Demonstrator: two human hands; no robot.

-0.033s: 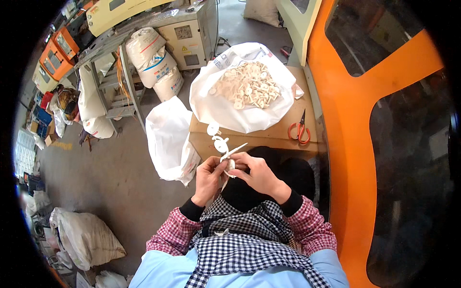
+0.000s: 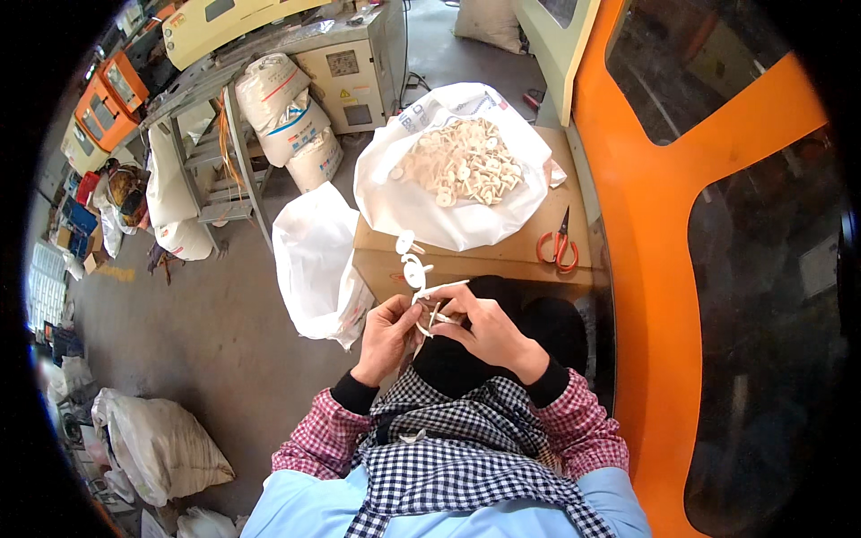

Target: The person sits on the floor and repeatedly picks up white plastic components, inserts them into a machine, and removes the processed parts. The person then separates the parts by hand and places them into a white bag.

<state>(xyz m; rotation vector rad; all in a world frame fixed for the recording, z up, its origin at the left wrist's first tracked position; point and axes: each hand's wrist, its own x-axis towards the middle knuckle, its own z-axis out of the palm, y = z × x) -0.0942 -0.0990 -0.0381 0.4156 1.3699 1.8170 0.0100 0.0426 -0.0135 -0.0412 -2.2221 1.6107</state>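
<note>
My left hand [image 2: 388,339] pinches a white plastic runner with moulded round parts on it. Two white discs with short stems, the nearer disc [image 2: 413,274] and the farther disc [image 2: 405,241], stick out beyond my fingers. My right hand [image 2: 489,330] is closed on another white stemmed part [image 2: 439,317] beside the runner; whether that part is still joined to it, I cannot tell. A thin white rod [image 2: 447,288] points to the right above my right fingers. Fingers cover the runner's middle.
Ahead, a white bag [image 2: 381,193] full of loose stemmed discs [image 2: 471,161] lies on a cardboard box [image 2: 475,260]. Red-handled scissors [image 2: 558,244] rest to its right. An upright white sack [image 2: 309,269] stands on the left. An orange machine [image 2: 650,224] borders the right side.
The part at my right fingers has turned from face-on to nearly edge-on. Both hands stay close together, and the outer discs have swung slightly to the right.
</note>
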